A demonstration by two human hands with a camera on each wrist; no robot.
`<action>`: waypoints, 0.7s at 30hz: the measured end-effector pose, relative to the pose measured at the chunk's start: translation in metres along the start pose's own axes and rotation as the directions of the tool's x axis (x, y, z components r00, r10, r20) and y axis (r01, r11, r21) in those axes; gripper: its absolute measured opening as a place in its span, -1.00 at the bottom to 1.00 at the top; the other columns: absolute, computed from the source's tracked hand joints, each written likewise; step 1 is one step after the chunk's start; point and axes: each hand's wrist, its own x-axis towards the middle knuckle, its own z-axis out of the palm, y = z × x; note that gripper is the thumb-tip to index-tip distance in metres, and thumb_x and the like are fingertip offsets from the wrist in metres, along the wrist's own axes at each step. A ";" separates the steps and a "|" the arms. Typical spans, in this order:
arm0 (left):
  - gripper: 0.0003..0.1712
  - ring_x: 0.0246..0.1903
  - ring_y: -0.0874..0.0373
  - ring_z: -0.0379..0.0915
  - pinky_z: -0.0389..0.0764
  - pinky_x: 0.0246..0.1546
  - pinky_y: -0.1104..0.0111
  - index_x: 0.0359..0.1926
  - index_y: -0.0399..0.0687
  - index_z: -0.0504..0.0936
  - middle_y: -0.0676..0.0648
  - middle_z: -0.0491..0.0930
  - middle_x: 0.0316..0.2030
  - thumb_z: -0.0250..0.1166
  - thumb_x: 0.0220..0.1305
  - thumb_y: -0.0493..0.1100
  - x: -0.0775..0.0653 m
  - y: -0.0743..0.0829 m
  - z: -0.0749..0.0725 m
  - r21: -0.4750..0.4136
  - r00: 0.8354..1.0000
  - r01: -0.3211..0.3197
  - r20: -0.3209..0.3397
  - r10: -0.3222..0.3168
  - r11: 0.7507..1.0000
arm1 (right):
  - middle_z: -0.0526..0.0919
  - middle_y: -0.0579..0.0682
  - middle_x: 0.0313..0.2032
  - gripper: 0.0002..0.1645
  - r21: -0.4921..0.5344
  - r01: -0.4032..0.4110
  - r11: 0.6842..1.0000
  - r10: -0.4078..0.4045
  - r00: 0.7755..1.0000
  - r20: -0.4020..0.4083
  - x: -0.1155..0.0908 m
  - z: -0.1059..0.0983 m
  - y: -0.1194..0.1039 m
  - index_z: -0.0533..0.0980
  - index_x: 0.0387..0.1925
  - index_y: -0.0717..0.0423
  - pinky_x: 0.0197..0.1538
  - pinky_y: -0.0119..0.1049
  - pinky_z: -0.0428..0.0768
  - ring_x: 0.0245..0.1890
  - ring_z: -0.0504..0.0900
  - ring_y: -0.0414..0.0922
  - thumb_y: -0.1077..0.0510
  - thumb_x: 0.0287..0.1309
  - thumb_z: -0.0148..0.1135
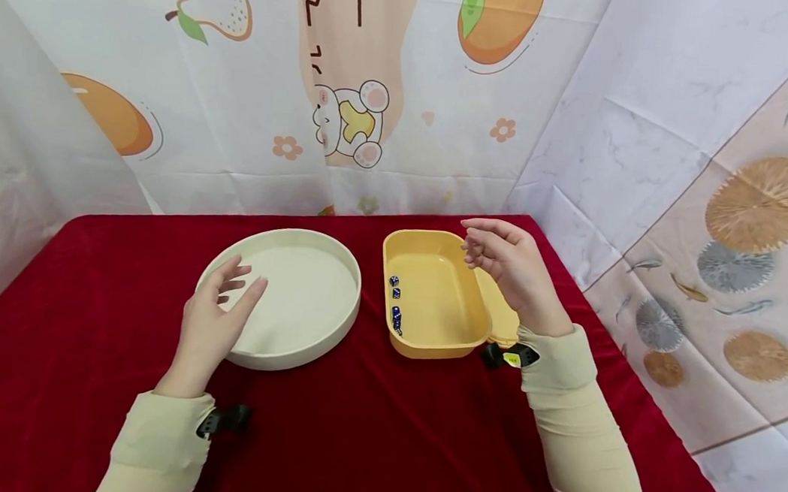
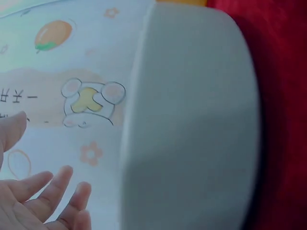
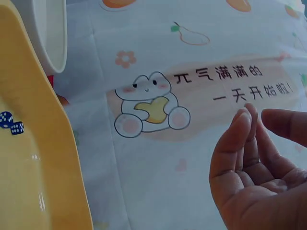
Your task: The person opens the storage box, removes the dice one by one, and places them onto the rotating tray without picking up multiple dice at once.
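Observation:
My left hand point(image 1: 216, 318) hovers over the left part of a round, cream-white tray point(image 1: 306, 286), fingers spread and nothing held. To the right stands a yellow rectangular dish point(image 1: 438, 301) with several blue dice point(image 1: 396, 314) lined up along its inner left side. Above the dish's right edge is my right hand point(image 1: 517, 272), its fingers loosely bent. The right wrist view shows a gap between thumb point(image 3: 283, 123) and fingertips, with no object there. Two blue dice point(image 3: 17, 128) with white pips show in the dish at that view's left edge.
A flat yellow piece point(image 1: 498, 312) lies beside the dish, partly hidden under my right hand and wrist. Red cloth point(image 1: 356, 424) covers the table. Printed curtains point(image 1: 415, 127) hang behind the table and along its right side.

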 end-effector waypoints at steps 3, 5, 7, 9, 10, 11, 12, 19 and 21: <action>-0.23 0.30 -0.18 0.27 0.17 0.26 -0.06 0.45 -0.14 0.28 -0.21 0.47 0.28 0.25 0.35 0.09 -0.001 -0.010 -0.005 0.049 1.000 0.010 0.001 -0.010 0.999 | 0.68 -0.10 -0.43 -0.77 -0.028 -0.033 0.999 0.034 0.999 0.021 0.005 0.006 -0.002 0.68 -0.24 -0.02 -0.31 -0.43 0.61 -0.45 0.59 -0.20 0.29 0.34 0.14; -0.19 0.36 -0.24 0.12 0.04 0.31 -0.17 0.45 -0.15 0.26 -0.25 0.38 0.34 0.26 0.33 0.13 -0.002 -0.016 -0.009 0.094 1.000 0.024 0.005 -0.024 0.995 | 0.68 -0.10 -0.44 -0.78 -0.056 -0.047 0.997 0.048 0.998 0.032 0.008 0.010 -0.003 0.68 -0.25 -0.03 -0.31 -0.43 0.62 -0.45 0.59 -0.21 0.29 0.34 0.14; -0.13 0.41 -0.29 -0.03 -0.07 0.31 -0.25 0.48 -0.16 0.21 -0.30 0.27 0.39 0.26 0.32 0.16 -0.002 -0.023 -0.012 0.139 0.999 0.043 0.009 -0.045 0.989 | 0.68 -0.10 -0.45 -0.78 -0.073 -0.058 0.996 0.061 0.997 0.041 0.012 0.013 -0.004 0.68 -0.25 -0.03 -0.31 -0.43 0.62 -0.46 0.59 -0.21 0.28 0.34 0.14; -0.05 0.43 -0.33 -0.14 -0.10 0.31 -0.30 0.52 -0.16 0.11 -0.34 0.14 0.45 0.25 0.30 0.20 -0.002 -0.029 -0.014 0.168 0.997 0.068 0.025 -0.073 0.983 | 0.67 -0.09 -0.45 -0.78 -0.086 -0.067 0.994 0.072 0.996 0.051 0.015 0.015 -0.005 0.67 -0.25 -0.02 -0.31 -0.43 0.62 -0.47 0.59 -0.20 0.29 0.34 0.13; -0.01 0.44 -0.34 -0.18 -0.10 0.30 -0.32 0.54 -0.15 0.06 -0.35 0.08 0.47 0.25 0.30 0.22 -0.001 -0.031 -0.015 0.179 0.996 0.079 0.034 -0.087 0.981 | 0.66 -0.08 -0.45 -0.78 -0.088 -0.072 0.994 0.077 0.995 0.057 0.017 0.016 -0.006 0.66 -0.23 -0.01 -0.31 -0.43 0.62 -0.47 0.58 -0.19 0.29 0.35 0.13; 0.04 0.45 -0.35 -0.22 -0.10 0.29 -0.34 0.55 -0.15 0.00 -0.35 0.02 0.49 0.25 0.29 0.24 -0.001 -0.033 -0.016 0.188 0.994 0.088 0.046 -0.098 0.978 | 0.65 -0.07 -0.45 -0.79 -0.088 -0.077 0.993 0.083 0.995 0.062 0.018 0.017 -0.006 0.66 -0.22 0.00 -0.31 -0.43 0.62 -0.48 0.58 -0.19 0.28 0.35 0.12; 0.08 0.45 -0.36 -0.24 -0.09 0.28 -0.35 0.56 -0.15 -0.06 -0.35 -0.03 0.51 0.25 0.28 0.25 -0.001 -0.035 -0.017 0.194 0.993 0.094 0.057 -0.106 0.977 | 0.64 -0.07 -0.44 -0.80 -0.087 -0.082 0.993 0.089 0.994 0.069 0.020 0.017 -0.007 0.65 -0.21 0.01 -0.30 -0.43 0.61 -0.47 0.57 -0.18 0.28 0.35 0.12; 0.23 0.44 -0.38 -0.33 -0.02 0.27 -0.38 0.58 -0.13 -0.28 -0.31 -0.27 0.56 0.27 0.24 0.30 0.003 -0.043 -0.018 0.209 0.977 0.143 0.126 -0.172 0.967 | 0.62 -0.05 -0.40 -0.83 -0.094 -0.106 0.990 0.117 0.986 0.123 0.030 0.022 -0.011 0.63 -0.13 0.08 -0.27 -0.41 0.60 -0.43 0.55 -0.16 0.26 0.35 0.14; 0.27 0.44 -0.39 -0.35 -0.01 0.28 -0.37 0.58 -0.14 -0.32 -0.32 -0.31 0.55 0.29 0.22 0.30 0.004 -0.046 -0.017 0.219 0.970 0.162 0.142 -0.196 0.962 | 0.63 -0.04 -0.40 -0.83 -0.093 -0.113 0.989 0.125 0.983 0.137 0.033 0.023 -0.011 0.62 -0.12 0.10 -0.28 -0.41 0.60 -0.44 0.55 -0.16 0.26 0.35 0.14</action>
